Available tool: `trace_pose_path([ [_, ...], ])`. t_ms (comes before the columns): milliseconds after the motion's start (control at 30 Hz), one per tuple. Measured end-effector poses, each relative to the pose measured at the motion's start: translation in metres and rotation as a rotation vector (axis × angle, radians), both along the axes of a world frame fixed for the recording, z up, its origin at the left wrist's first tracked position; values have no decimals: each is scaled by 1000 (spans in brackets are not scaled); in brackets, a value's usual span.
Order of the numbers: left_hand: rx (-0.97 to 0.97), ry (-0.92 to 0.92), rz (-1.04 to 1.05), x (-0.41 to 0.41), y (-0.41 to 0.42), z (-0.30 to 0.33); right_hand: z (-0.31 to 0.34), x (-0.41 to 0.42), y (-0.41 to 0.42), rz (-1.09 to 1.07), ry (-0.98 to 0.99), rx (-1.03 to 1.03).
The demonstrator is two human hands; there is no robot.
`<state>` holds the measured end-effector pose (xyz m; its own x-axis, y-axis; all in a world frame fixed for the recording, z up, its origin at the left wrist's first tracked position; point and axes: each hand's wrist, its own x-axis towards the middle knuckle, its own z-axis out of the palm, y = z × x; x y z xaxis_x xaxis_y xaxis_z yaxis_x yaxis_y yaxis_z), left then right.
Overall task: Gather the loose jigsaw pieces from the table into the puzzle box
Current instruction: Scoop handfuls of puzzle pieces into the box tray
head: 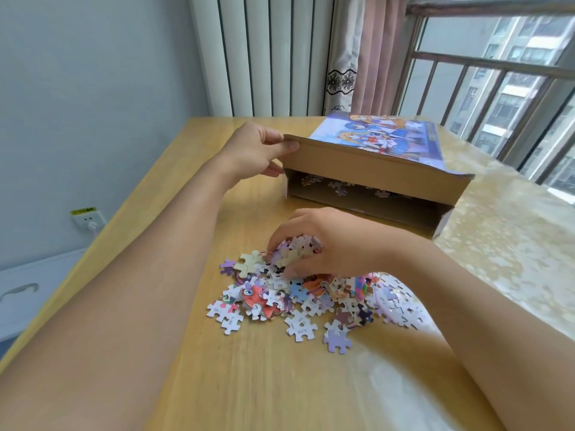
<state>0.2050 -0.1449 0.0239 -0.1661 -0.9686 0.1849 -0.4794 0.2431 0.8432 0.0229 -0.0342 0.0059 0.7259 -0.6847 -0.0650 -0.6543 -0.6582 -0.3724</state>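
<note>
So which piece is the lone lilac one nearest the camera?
Start at the wooden table and find the heap of jigsaw pieces under the right hand. At the heap's near edge lies the lilac piece, plain pale purple, beside white ones.

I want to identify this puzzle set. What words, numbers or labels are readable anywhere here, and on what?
None can be read with certainty.
puzzle box lid: cartoon artwork, any title too blurred.
jigsaw piece backs: small printed codes, too small to read.
wall socket: yellow sticker, text illegible.

box interior point(357, 194): mostly shadowed | pieces under right hand point(329, 244): hidden | forearms: cut off
</note>
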Motion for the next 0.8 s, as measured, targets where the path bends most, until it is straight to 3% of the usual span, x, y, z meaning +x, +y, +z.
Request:
trace_pose_path([
  [100,-3,13,-3,0,0,0,6,-8,1,-62,17,53],
  [267,4,30,-28,-4,0,2,9,-14,0,-167,223,57],
  [800,-4,27,-15,-9,8,8,15,-14,1,-184,-57,252],
])
